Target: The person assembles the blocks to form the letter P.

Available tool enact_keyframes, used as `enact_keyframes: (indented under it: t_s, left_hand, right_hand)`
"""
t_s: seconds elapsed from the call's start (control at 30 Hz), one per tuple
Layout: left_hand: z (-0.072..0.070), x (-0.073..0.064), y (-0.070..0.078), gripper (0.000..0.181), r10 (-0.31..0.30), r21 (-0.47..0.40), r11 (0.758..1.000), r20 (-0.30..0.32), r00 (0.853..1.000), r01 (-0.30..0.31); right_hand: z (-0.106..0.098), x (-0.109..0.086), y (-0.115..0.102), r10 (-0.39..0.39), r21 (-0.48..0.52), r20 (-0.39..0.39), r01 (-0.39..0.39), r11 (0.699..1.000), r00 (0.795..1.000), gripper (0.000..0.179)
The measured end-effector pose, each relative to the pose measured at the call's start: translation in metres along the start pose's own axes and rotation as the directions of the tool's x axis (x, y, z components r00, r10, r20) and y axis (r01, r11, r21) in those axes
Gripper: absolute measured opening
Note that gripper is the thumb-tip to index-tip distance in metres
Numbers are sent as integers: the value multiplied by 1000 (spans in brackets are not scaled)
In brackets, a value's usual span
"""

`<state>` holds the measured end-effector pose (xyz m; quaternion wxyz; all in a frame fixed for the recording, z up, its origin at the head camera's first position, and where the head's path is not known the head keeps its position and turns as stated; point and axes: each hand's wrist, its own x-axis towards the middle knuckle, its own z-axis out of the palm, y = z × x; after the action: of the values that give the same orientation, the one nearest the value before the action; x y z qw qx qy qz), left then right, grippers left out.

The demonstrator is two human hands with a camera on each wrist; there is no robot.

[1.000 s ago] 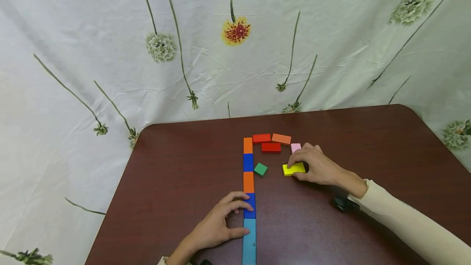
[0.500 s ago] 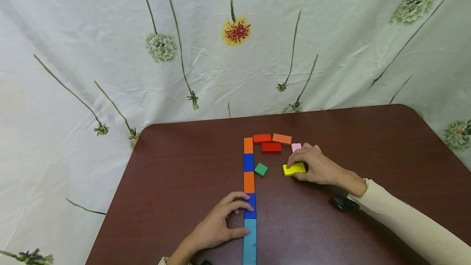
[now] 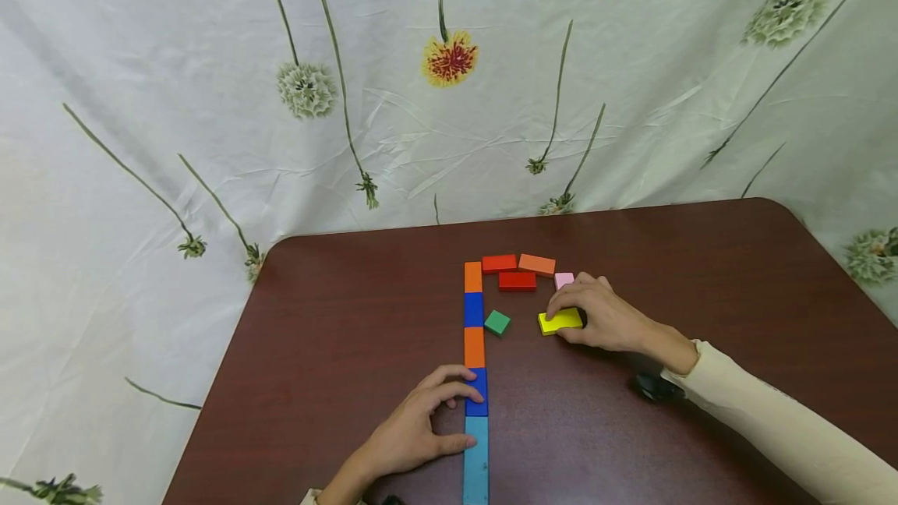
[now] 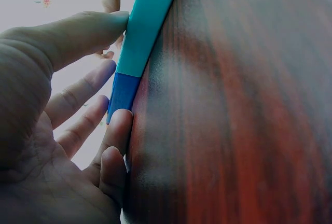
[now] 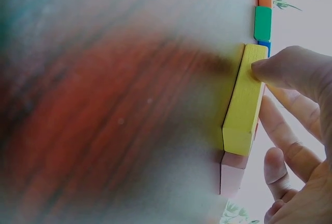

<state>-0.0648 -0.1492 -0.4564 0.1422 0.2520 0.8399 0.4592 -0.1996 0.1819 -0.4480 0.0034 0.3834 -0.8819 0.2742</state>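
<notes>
In the head view my right hand (image 3: 606,316) pinches a yellow block (image 3: 561,322) lying on the table, thumb on its near side and fingers on the far side. The right wrist view shows the thumb against that yellow block (image 5: 244,105), a pink block (image 5: 232,175) behind it. My left hand (image 3: 414,427) rests along a straight row of blocks, its fingers loosely bent. Its thumb touches the long teal block (image 3: 475,462), and its fingertips lie on the blue block (image 3: 478,405). A green block (image 3: 497,323) sits askew right of the row.
An orange block (image 3: 473,277) ends the row at the back. Beside it lie two red blocks (image 3: 517,281) and a coral block (image 3: 536,265). A dark object (image 3: 658,386) is under the right wrist. The brown table (image 3: 337,318) meets a flowered white cloth (image 3: 210,61).
</notes>
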Motion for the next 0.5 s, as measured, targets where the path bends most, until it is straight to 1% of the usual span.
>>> enact_keyframes:
  t_s: [0.5]
  left_hand:
    - [1, 0, -1, 35, 10, 1, 1000, 1, 1000, -10]
  right_hand:
    - [1, 0, 0, -1, -1, 3, 1, 1000, 1000, 22]
